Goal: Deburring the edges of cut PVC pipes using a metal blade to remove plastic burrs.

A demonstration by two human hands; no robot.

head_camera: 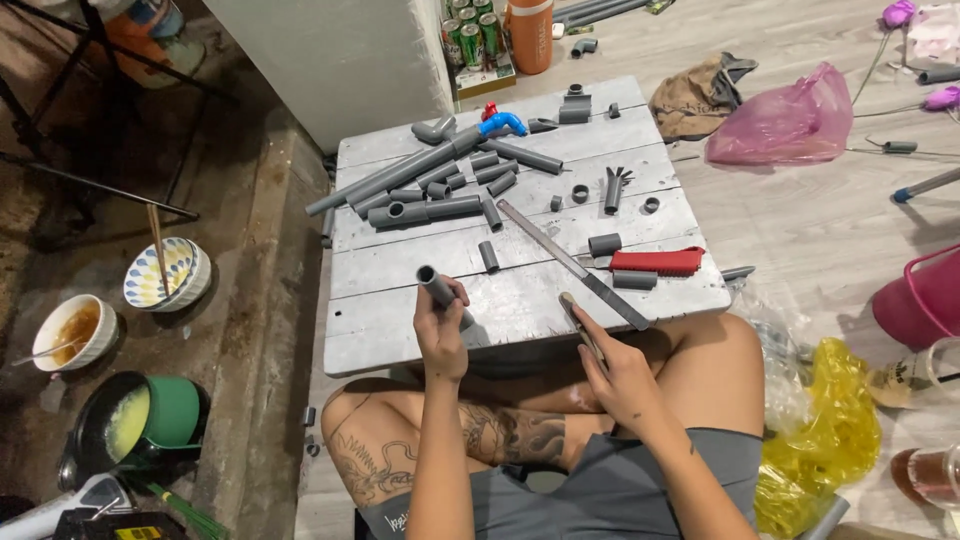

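My left hand [441, 335] grips a short grey pipe piece [436, 286], held upright over the near edge of a grey wooden board [400, 335]. My right hand [620, 375] holds the handle end of a long flat metal file [573, 265], which lies slanted across the board. A red-handled tool [655, 262] lies just right of the file. Several grey pipe pieces [430, 195] and fittings are scattered over the far half of the board, with a blue elbow fitting [503, 122] at the back. My crossed legs are under the board's near edge.
Two bowls [165, 275] and a dark pot with a green lid [140, 420] stand on the floor at left. A pink plastic bag [785, 120], yellow bag [825, 420] and a pink bucket [920, 300] sit at right. Cans [470, 40] and an orange bottle [530, 30] stand behind the board.
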